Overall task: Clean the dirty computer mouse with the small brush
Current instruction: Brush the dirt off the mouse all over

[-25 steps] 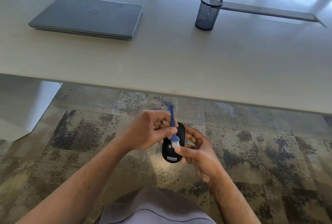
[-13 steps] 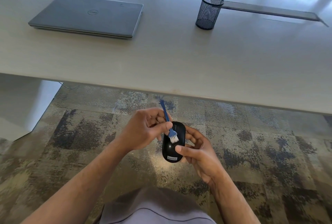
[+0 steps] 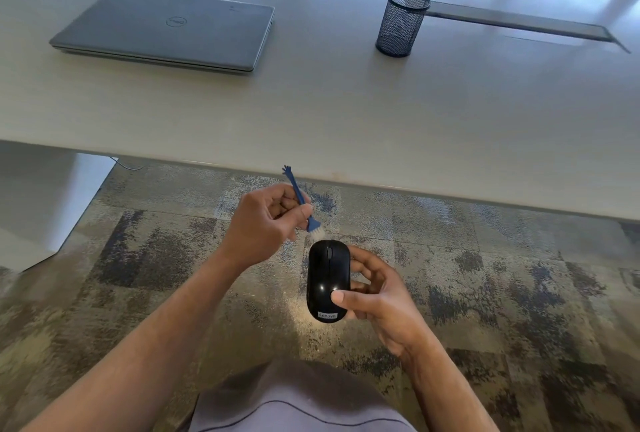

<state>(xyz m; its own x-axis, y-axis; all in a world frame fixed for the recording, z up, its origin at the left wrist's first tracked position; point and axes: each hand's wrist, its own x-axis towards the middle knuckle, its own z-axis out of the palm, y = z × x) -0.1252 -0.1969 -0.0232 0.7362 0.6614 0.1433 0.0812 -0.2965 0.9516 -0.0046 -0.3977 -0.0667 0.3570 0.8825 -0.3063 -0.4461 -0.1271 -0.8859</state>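
Left hand (image 3: 263, 223): fingers pinch small blue brush (image 3: 304, 211), bristles just beyond mouse front.
Right hand (image 3: 377, 300): fingers grip black mouse (image 3: 327, 279).

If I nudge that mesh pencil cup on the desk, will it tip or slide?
The mesh cup looks empty and thin-walled, so probably light. It stands upright on the smooth desk; a low nudge likely slides it, a high one may tip it.

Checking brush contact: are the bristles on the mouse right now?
No, the brush bristles sit just off the front tip of the mouse.
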